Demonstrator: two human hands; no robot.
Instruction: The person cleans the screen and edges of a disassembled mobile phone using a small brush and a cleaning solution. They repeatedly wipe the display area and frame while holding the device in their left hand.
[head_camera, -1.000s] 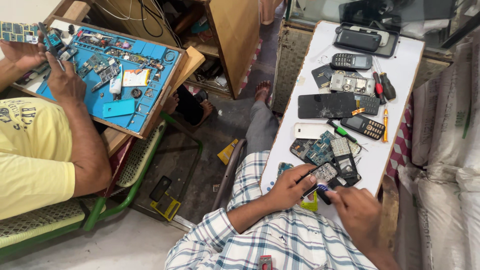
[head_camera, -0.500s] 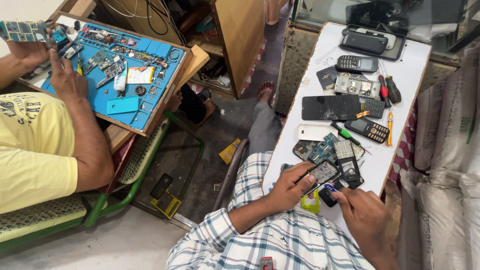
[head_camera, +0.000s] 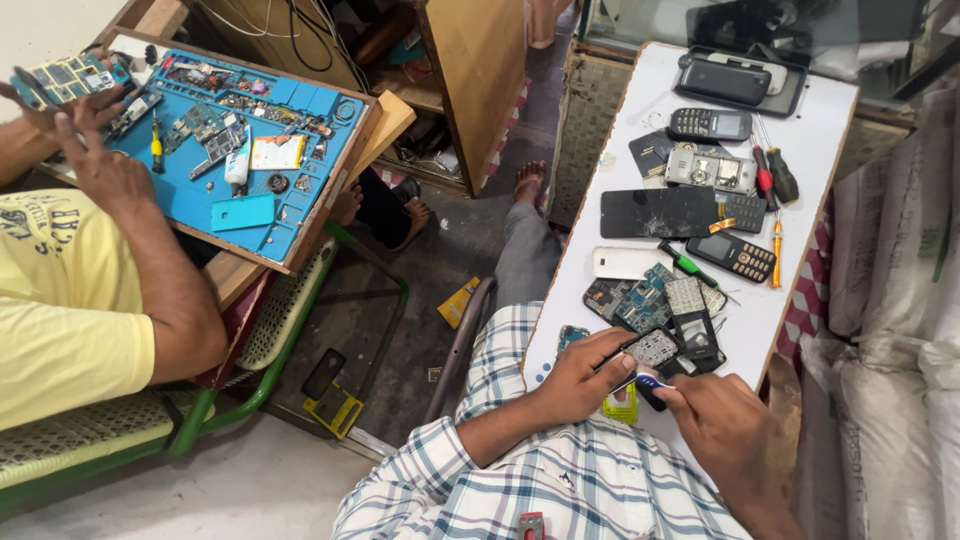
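L hand (head_camera: 585, 375) fingers pinching flat grey phone board (head_camera: 652, 347); R hand (head_camera: 722, 420) fingers pinched on small blue-white tool (head_camera: 650, 381). White table (head_camera: 820, 150), black glossy screen (head_camera: 657, 212) nearby.

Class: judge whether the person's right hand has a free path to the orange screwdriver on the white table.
Probably yes: the right hand is near the table's right edge, and nothing tall stands between it and the orange screwdriver.

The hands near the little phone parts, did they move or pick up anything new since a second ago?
Hardly. The left hand keeps pinching the small keypad piece, and the right hand has crept slightly closer, still gripping the blue-tipped tool beside it. Nothing was picked up or let go. The phones and screwdrivers on the white table lie as before. The other person's hand still rests on the blue mat.
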